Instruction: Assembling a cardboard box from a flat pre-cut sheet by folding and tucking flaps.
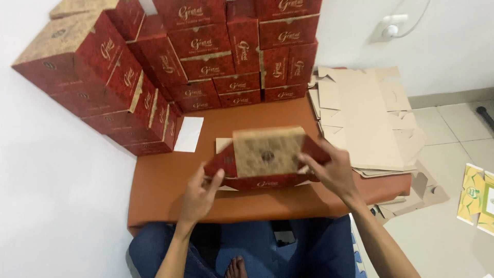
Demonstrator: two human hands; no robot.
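A red and gold cardboard box (267, 157), partly folded, is held above the orange-brown table (170, 190). My left hand (201, 193) grips its lower left corner flap. My right hand (329, 170) holds its right side, fingers curled over the edge. The gold patterned panel faces up toward me. A beige flat sheet lies under the box on the table.
Stacks of finished red and gold boxes (206, 56) line the wall at the back and left. A pile of flat beige box blanks (365, 118) lies on the table's right end, with more on the floor. A white paper (189, 135) lies near the stacks. Yellow cartons (478, 198) sit on the floor.
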